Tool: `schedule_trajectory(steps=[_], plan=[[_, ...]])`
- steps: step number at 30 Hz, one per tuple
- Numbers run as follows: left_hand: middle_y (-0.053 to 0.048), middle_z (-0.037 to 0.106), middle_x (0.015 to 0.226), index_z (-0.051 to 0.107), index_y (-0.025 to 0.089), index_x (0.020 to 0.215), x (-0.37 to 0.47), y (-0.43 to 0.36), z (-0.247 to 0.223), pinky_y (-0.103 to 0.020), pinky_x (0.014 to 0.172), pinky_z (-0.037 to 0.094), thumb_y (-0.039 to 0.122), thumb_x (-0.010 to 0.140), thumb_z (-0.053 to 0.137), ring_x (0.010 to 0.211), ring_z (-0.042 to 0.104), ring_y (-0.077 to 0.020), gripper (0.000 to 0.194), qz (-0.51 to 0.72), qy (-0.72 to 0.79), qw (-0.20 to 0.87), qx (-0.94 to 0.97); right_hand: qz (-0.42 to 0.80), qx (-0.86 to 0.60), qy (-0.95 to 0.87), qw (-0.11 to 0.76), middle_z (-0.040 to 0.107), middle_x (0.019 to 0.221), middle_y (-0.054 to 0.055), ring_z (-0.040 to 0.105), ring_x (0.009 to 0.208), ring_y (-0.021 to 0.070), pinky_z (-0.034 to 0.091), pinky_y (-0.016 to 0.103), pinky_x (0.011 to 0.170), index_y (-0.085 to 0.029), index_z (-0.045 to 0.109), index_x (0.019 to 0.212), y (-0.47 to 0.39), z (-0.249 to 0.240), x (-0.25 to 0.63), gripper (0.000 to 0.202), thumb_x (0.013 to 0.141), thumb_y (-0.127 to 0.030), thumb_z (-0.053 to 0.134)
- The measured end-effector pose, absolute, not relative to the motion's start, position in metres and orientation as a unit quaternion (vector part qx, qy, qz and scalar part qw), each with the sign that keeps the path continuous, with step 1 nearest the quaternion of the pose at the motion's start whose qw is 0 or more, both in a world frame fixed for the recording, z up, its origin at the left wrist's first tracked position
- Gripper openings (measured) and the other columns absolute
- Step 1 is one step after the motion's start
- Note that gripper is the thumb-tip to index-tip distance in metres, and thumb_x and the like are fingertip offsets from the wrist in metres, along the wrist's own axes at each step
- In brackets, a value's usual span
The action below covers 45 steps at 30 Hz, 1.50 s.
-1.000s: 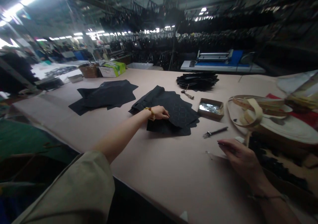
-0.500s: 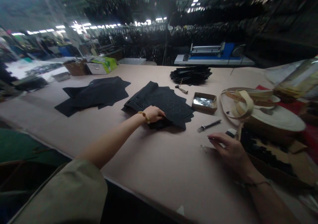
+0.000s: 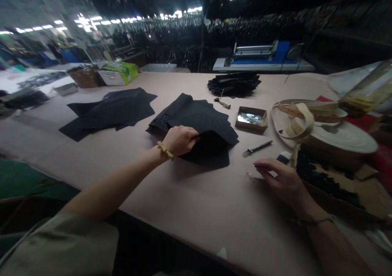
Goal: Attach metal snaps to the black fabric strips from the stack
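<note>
My left hand (image 3: 180, 140), with a beaded bracelet at its wrist, is closed on the near edge of a black sheet (image 3: 211, 114). That sheet tops a fanned pile of similar sheets, and its edge is bowed up off those beneath. Over the table's right side my right hand (image 3: 281, 180) has thumb and forefinger pinched together; a small dark bit shows at the tips, too small to name. Just beyond that hand lies a pronged metal punch (image 3: 257, 148). A small clear object (image 3: 250, 177) rests left of its fingertips.
Black sheets (image 3: 107, 112) lie at left, a black stack (image 3: 234, 84) at the back. A hammer (image 3: 223, 103) and a small box of shiny metal pieces (image 3: 251, 119) sit mid-table. Rolled tan strap (image 3: 301, 119) and a carton of black pieces (image 3: 330, 186) crowd the right.
My left hand has drawn the black sheet's near edge up and slightly toward me, leaving a dark gap under it. The right hand stays nearly in place. The view has tilted slightly.
</note>
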<state>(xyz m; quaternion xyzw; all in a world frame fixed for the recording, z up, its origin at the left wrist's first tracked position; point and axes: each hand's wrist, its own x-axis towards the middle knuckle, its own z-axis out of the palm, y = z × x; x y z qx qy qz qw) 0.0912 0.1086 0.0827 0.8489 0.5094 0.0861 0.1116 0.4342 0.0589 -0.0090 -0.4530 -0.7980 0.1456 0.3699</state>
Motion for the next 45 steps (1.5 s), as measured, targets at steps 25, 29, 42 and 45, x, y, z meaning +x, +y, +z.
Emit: schedule_trajectory(steps=[25, 29, 42, 45], plan=[[-0.008, 0.066, 0.109, 0.069, 0.019, 0.094, 0.105, 0.106, 0.037, -0.035, 0.090, 0.046, 0.027, 0.088, 0.057, 0.105, 0.059, -0.0254, 0.016, -0.009, 0.453, 0.092, 0.887, 0.448, -0.427, -0.676, 0.401, 0.067, 0.090, 0.004, 0.063, 0.086, 0.0168, 0.052, 0.030, 0.079, -0.019, 0.066, 0.087, 0.030, 0.004, 0.315, 0.011, 0.081, -0.028, 0.064], [-0.008, 0.065, 0.115, 0.061, 0.020, 0.116, 0.102, 0.087, 0.031, -0.031, 0.085, 0.047, 0.042, 0.081, 0.068, 0.106, 0.059, -0.0245, 0.041, -0.015, 0.475, 0.124, 0.871, 0.472, -0.423, -0.651, 0.417, 0.067, 0.090, 0.004, 0.063, 0.085, 0.0162, 0.053, 0.029, 0.078, -0.019, 0.065, 0.086, 0.029, -0.003, 0.320, 0.012, 0.081, -0.030, 0.065], [-0.001, 0.068, 0.077, 0.069, 0.018, 0.087, 0.120, 0.058, 0.034, -0.023, 0.064, 0.041, 0.042, 0.081, 0.068, 0.071, 0.061, -0.0143, 0.025, 0.203, 0.486, 0.470, 0.708, 0.468, -0.405, -0.659, 0.427, 0.064, 0.091, 0.003, 0.061, 0.082, 0.0146, 0.050, 0.026, 0.071, -0.023, 0.072, 0.091, 0.019, 0.006, 0.328, 0.008, 0.086, -0.027, 0.066], [-0.003, 0.070, 0.085, 0.069, 0.014, 0.094, 0.122, 0.054, 0.026, -0.023, 0.070, 0.045, 0.030, 0.072, 0.076, 0.075, 0.062, -0.0131, 0.027, 0.225, 0.410, 0.694, 0.547, 0.459, -0.428, -0.642, 0.440, 0.066, 0.090, 0.002, 0.063, 0.081, 0.0139, 0.051, 0.025, 0.071, -0.025, 0.072, 0.094, 0.019, 0.006, 0.332, 0.011, 0.084, -0.024, 0.070]])
